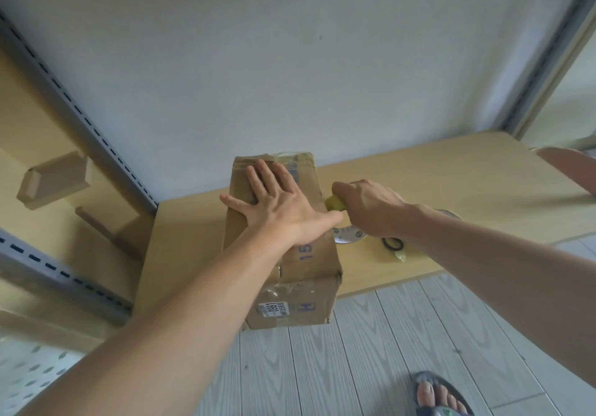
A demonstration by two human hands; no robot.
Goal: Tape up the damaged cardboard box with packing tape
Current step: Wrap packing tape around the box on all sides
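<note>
Cardboard box (317,270), blue "15" near flat, spread left hand (280,209); right hand (371,209) tight around yellow object (335,204).

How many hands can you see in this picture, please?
2. The left hand lies flat on top of the box; the right hand grips a yellow thing by the box's right edge, over the table.

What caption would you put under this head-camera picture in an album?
Left hand pressed flat on a battered cardboard box on a wooden table, right hand gripping a yellow object beside it.
</note>
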